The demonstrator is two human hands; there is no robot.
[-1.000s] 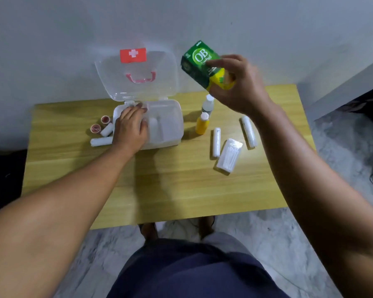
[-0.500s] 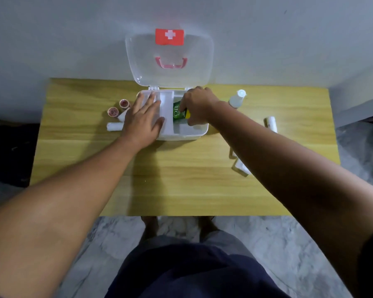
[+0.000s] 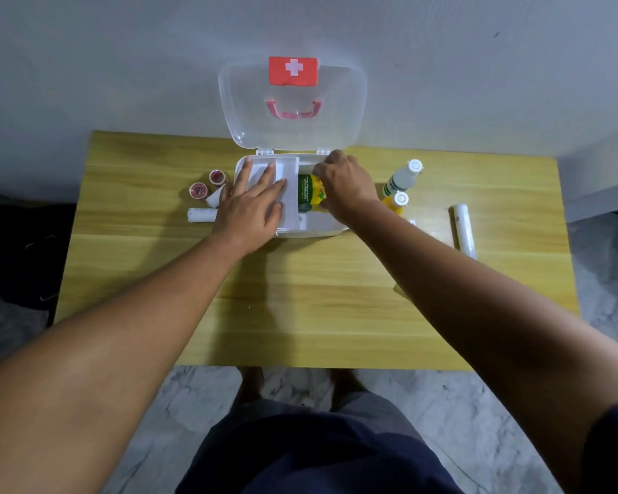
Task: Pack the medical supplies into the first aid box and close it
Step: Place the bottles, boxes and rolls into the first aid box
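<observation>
The white first aid box point(image 3: 322, 228) stands open at the back of the wooden table point(image 3: 300, 297), its clear lid point(image 3: 339, 112) with a red cross label upright against the wall. My left hand point(image 3: 252, 205) lies flat, fingers spread, on the box's left tray section. My right hand point(image 3: 346, 185) holds the green and yellow carton point(image 3: 307, 194) down inside the right part of the box. Left of the box lie two red-cored tape rolls point(image 3: 207, 185) and white bandage rolls point(image 3: 202, 215). Right of it stand a white bottle point(image 3: 402, 180) and an orange bottle point(image 3: 397, 203).
A long white roll point(image 3: 462, 229) lies near the table's right edge. My right forearm hides other items on the table's right half. A grey wall is directly behind the box. Marble floor and my dark shorts show below the table's front edge.
My right hand carried the green carton from the air above the table down into the box and has pushed it lower. My left hand stayed on the box.
</observation>
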